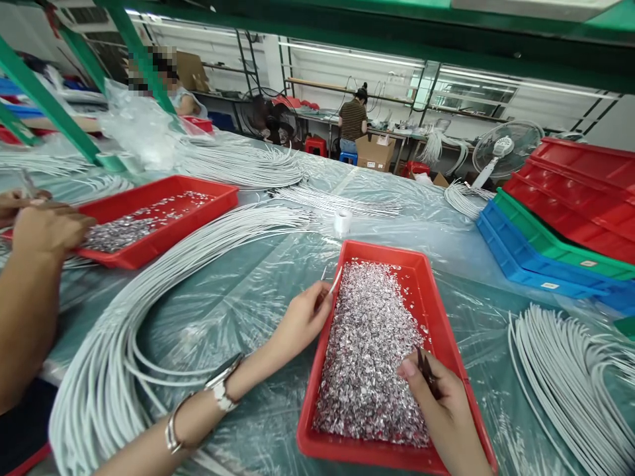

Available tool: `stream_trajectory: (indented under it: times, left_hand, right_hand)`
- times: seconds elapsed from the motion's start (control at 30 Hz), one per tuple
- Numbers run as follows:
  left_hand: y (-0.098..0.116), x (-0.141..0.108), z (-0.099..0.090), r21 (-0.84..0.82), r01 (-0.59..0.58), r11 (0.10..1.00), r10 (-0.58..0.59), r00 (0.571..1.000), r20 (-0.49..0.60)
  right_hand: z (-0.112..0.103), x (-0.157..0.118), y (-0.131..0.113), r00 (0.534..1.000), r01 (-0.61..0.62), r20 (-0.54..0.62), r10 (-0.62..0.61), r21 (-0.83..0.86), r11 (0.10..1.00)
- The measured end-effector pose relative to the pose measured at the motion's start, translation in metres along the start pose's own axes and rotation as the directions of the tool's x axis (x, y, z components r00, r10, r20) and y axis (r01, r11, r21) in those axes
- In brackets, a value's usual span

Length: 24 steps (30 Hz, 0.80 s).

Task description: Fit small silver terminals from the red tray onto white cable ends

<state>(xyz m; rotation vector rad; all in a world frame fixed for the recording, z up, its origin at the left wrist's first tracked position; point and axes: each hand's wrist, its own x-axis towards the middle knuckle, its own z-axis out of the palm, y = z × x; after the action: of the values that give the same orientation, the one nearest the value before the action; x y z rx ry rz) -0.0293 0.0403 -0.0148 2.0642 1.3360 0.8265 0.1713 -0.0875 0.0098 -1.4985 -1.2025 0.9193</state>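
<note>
Inside, red tray [430,311] brims with glittering silver scraps [370,350].

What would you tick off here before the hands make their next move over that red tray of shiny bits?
1. Left hand has a grip on a white cable end: ok.
2. Right hand holds dark tweezers: ok.
3. Tweezer tips hold a piece: cannot tell.
4. Red tray holds plenty of silver pieces: ok.
5. White cable bundle lies within reach on the left: ok.
6. Neighbouring person's hand is away from this tray: ok.
</note>
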Motion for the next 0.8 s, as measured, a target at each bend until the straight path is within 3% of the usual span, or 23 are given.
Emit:
stream_trajectory:
  times: [0.2, 0.33, 0.4, 0.53, 0.67, 0.8]
  left_hand:
    - [0.038, -0.039, -0.003, -0.3, -0.053, 0.953, 0.092, 0.989, 0.117]
    - [0.05, -0.058, 0.006, -0.435, -0.043, 0.899, 0.197, 0.928, 0.315]
    - [0.051, -0.062, 0.008, -0.493, -0.031, 0.869, 0.231, 0.908, 0.35]
    - [0.048, -0.061, 0.009, -0.557, -0.018, 0.83, 0.246, 0.909, 0.337]
    - [0.044, -0.062, 0.01, -0.537, -0.052, 0.842, 0.242, 0.926, 0.29]
    - [0.041, -0.066, 0.011, -0.514, -0.088, 0.853, 0.243, 0.939, 0.243]
  right_hand:
    - [0.001, -0.005, 0.0, 0.999, 0.011, 0.034, -0.01, -0.006, 1.0]
    - [0.002, -0.013, 0.0, 0.999, -0.003, 0.049, 0.008, -0.089, 0.996]
    - [0.003, -0.017, 0.001, 0.995, -0.028, 0.088, 0.037, -0.111, 0.993]
    - [0.004, -0.018, 0.003, 0.983, 0.001, 0.181, 0.016, -0.094, 0.996]
    - [0.007, -0.013, 0.0, 0.966, 0.192, 0.208, -0.155, -0.172, 0.966]
    - [0.01, -0.007, -0.005, 0.921, 0.334, 0.255, -0.293, -0.134, 0.933]
